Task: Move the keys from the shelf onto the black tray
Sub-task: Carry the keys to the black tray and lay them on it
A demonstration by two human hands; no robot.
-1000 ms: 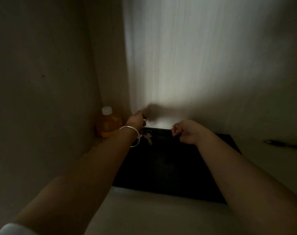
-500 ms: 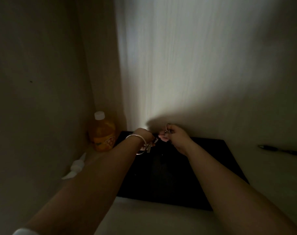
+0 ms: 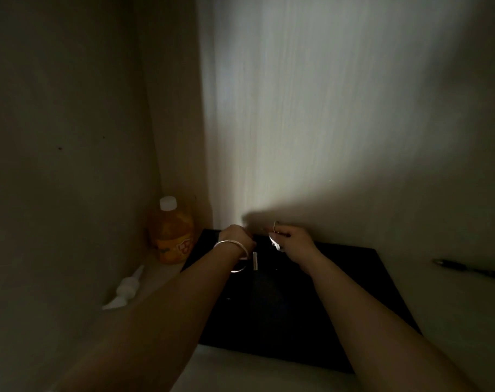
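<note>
Dim alcove, light pooled on rear wall at 12 o'clock. Both forearms extended forward and converging over far edge of black tray, which lies flat on pale shelf.

Left hand: forearm entering from 7 o'clock, wrist ringed by thin silver bangle, knuckles up, fingers curled under and forward. Clenched, though on what cannot be told (fingertips hidden behind the hand itself). Small pale strip showing just below this hand, against the tray; identity unclear.

Right hand: forearm entering from 5 o'clock, wrist slightly cocked, fingers pinched together around keys. Key ring poking up above the thumb, metal blades dangling below the fingers, catching light. Keys held in the air just above the tray's far edge, near the rear wall, not resting on the tray surface so far as can be seen.

Hands close together, narrow gap between them, not clearly touching.

Surroundings: orange bottle with white cap upright in the corner at 10 o'clock of the tray, just beside its far left corner. White pump nozzle lying on the shelf at 9 o'clock, apart from the tray. Dark pen lying at 3 o'clock, beyond the tray's right edge.
</note>
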